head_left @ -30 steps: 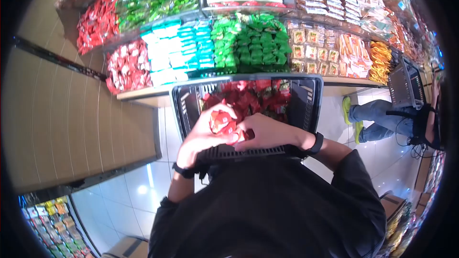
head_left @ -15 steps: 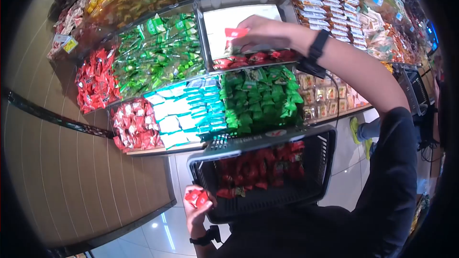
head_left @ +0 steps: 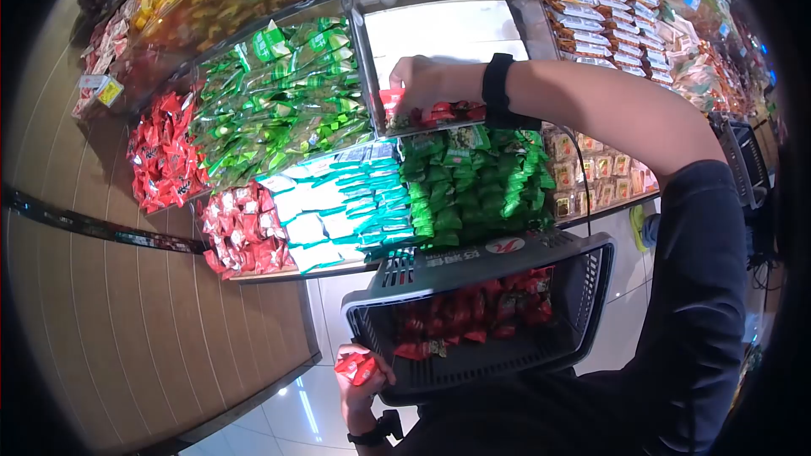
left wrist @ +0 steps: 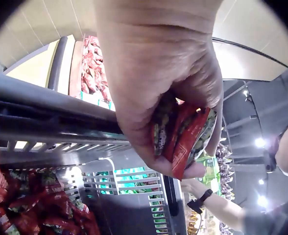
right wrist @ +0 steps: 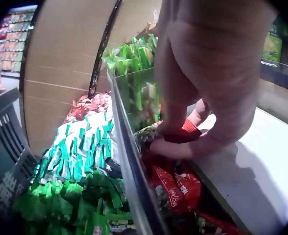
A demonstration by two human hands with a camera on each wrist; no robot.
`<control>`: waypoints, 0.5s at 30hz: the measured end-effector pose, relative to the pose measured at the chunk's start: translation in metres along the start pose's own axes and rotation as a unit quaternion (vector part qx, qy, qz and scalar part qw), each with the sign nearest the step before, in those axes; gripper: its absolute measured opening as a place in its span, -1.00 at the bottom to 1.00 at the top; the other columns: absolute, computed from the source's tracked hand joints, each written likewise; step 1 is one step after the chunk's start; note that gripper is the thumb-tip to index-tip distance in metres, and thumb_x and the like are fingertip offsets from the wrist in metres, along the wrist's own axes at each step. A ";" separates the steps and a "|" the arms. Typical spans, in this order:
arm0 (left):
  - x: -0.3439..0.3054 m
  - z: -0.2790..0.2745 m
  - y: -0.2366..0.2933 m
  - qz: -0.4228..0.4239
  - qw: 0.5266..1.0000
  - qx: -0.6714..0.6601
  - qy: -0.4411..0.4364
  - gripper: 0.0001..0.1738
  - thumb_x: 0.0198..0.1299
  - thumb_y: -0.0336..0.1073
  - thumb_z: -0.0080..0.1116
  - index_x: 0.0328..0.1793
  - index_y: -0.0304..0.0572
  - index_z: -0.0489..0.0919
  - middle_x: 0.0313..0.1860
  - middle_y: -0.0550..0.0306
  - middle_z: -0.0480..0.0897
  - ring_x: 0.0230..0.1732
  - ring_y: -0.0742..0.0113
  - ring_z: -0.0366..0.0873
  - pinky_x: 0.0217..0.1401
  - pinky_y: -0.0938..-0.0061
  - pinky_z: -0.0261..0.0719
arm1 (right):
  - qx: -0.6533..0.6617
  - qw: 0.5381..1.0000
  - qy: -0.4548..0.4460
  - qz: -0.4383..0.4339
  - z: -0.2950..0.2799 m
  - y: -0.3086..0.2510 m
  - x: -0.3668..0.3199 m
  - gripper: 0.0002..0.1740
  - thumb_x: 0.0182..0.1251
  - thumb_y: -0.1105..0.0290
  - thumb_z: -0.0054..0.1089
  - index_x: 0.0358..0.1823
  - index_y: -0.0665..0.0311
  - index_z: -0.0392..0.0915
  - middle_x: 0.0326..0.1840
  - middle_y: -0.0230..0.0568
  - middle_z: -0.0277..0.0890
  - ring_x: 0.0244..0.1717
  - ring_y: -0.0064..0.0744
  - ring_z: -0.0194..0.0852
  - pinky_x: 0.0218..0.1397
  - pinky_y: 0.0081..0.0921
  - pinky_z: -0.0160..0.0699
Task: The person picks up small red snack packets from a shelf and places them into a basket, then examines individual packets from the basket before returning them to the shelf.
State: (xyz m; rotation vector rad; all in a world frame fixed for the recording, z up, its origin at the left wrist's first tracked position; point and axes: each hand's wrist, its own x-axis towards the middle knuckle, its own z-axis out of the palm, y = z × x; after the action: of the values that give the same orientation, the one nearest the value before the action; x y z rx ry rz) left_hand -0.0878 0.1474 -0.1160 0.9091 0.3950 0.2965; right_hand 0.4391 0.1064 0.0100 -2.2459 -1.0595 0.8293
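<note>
My left hand (head_left: 361, 380) grips several red packets (head_left: 356, 367) at the near left corner of the dark shopping basket (head_left: 473, 373); the left wrist view shows the fingers curled round the red packets (left wrist: 187, 142). Inside the basket lie more red packets (head_left: 473, 308). In the white-bottomed bin (head_left: 439, 29), my right hand (head_left: 431, 84) pinches a red packet (head_left: 390, 100) at the front left. The right wrist view has the fingers of my right hand (right wrist: 203, 112) on a red packet (right wrist: 185, 131), above others (right wrist: 176, 188) along the bin's clear front wall.
Green packets (head_left: 477, 186), white and teal packets (head_left: 338, 211) and pink-red packets (head_left: 245, 232) fill the lower row. Left of the bin are long green packets (head_left: 279, 93). A wooden surface (head_left: 169, 321) lies at left; a person's shoe (head_left: 639, 228) shows at right.
My right hand left the basket area and reached into the white-bottomed bin, then moved slightly left and down to its front corner. My left hand moved to the basket's near left corner, still holding red packets.
</note>
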 end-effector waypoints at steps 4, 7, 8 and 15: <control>0.001 0.002 0.000 0.011 1.000 0.020 -0.002 -0.43 -0.01 -0.48 0.45 0.12 -0.17 0.41 -0.35 -0.10 0.66 -0.45 0.09 0.69 -0.41 0.33 0.69 | -0.063 0.996 0.040 0.047 0.002 -0.004 0.011 -0.38 0.01 0.34 0.66 -0.05 0.41 0.39 -0.29 -0.08 0.61 -0.38 -0.34 0.74 -0.43 -0.46 0.70; 0.000 0.008 0.004 0.010 1.000 0.016 -0.004 -0.43 0.05 -0.40 0.46 0.16 -0.18 0.41 -0.33 -0.10 0.65 -0.41 0.10 0.69 -0.36 0.32 0.68 | 0.011 0.997 0.074 0.026 0.006 -0.008 0.002 -0.30 0.00 0.33 0.67 0.02 0.39 0.31 -0.09 0.03 0.54 -0.34 -0.26 0.74 -0.40 -0.38 0.71; 0.000 0.012 0.005 0.003 1.000 0.015 0.009 -0.41 0.06 -0.37 0.48 0.19 -0.18 0.41 -0.30 -0.10 0.65 -0.39 0.11 0.69 -0.33 0.32 0.68 | -0.071 0.991 0.104 0.045 0.006 -0.019 -0.007 -0.34 0.04 0.33 0.64 0.03 0.39 0.35 0.02 0.07 0.46 -0.29 -0.20 0.72 -0.34 -0.30 0.71; 0.005 0.067 0.027 -0.013 0.996 -0.064 0.059 -0.53 0.45 -0.27 0.18 0.40 -0.13 0.34 -0.08 -0.05 0.62 -0.14 0.21 0.68 -0.05 0.32 0.72 | 0.127 0.981 0.128 -0.073 -0.037 -0.050 -0.103 -0.46 0.17 0.35 0.51 0.10 0.34 0.42 0.00 -0.21 0.38 -0.22 -0.45 0.60 -0.24 -0.46 0.62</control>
State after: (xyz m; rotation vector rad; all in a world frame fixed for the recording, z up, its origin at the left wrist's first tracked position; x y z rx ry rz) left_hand -0.0557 0.1178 -0.0584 0.7628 0.4909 0.3485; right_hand 0.3886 0.0442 0.0996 -1.9712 -0.9285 0.5595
